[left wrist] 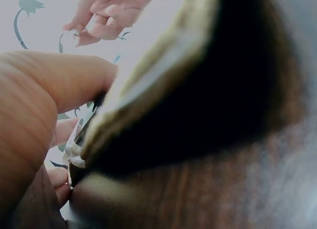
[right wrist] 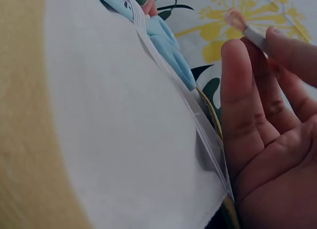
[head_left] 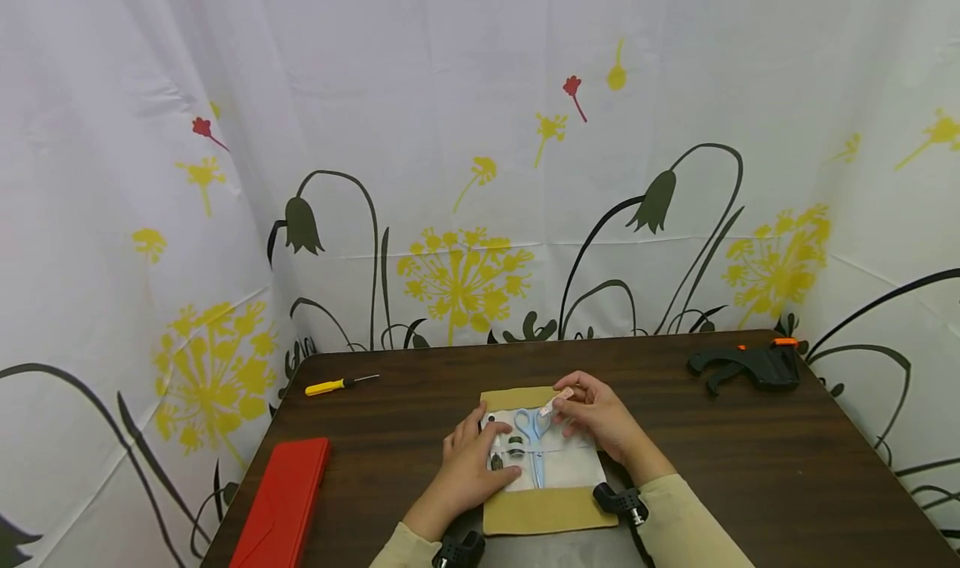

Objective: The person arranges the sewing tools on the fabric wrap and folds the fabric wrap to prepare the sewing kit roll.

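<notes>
An open tan fabric case [head_left: 547, 511] with a white lining lies before me. Under an elastic strip across its middle sit light-blue scissors [head_left: 534, 439] and a green thread spool [head_left: 515, 446]. My left hand [head_left: 468, 460] holds the case's left edge; in the left wrist view its thumb [left wrist: 74, 80] lies over that edge. Above the upper right part of the case, my right hand [head_left: 603, 418] pinches a small white-and-orange piece [head_left: 557, 401] between thumb and finger. The right wrist view shows this small piece [right wrist: 250, 33] held clear of the lining.
A yellow-handled screwdriver [head_left: 335, 386] lies at the back left of the brown table [head_left: 750, 468]. A red box [head_left: 281, 501] is at the front left. The black-and-orange clamp [head_left: 750, 364] rests at the back right. A patterned curtain [head_left: 465, 135] hangs behind the table.
</notes>
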`<state>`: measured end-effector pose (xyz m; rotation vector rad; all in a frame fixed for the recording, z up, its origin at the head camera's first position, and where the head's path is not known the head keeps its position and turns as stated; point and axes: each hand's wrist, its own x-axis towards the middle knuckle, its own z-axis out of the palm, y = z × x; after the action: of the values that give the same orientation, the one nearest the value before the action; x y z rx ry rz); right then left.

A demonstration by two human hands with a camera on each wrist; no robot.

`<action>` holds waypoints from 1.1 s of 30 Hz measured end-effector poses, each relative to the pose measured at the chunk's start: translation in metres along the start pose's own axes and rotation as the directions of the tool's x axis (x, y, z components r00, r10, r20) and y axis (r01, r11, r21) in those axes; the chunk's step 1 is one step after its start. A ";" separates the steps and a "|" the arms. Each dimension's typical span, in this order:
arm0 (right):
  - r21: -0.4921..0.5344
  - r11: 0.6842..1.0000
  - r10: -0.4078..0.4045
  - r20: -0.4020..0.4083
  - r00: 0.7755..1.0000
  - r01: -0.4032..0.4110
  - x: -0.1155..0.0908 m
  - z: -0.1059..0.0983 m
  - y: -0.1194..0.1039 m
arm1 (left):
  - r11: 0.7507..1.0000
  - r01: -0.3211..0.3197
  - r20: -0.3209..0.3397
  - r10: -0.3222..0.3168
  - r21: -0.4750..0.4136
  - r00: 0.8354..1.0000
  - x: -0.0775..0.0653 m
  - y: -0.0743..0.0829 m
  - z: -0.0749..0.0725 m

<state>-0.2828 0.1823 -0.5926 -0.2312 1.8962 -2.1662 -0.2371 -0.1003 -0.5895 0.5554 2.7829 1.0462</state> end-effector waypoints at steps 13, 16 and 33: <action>-0.190 0.981 0.041 0.054 0.998 -0.030 0.000 -0.010 0.001 | 1.000 -0.008 0.001 0.008 -0.014 1.000 0.005 0.004 -0.001; -0.247 0.968 0.064 0.058 0.996 -0.048 0.000 -0.009 0.002 | 0.997 -0.013 -0.031 0.011 -0.071 0.999 0.007 0.007 0.000; -0.298 0.954 0.066 0.108 0.992 -0.031 0.000 -0.005 0.005 | 0.994 -0.109 -0.070 0.109 0.000 0.992 0.027 0.050 0.033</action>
<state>-0.2841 0.1865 -0.5981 -0.3548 2.1281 -1.7880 -0.2399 -0.0356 -0.5810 0.6907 2.8386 1.1131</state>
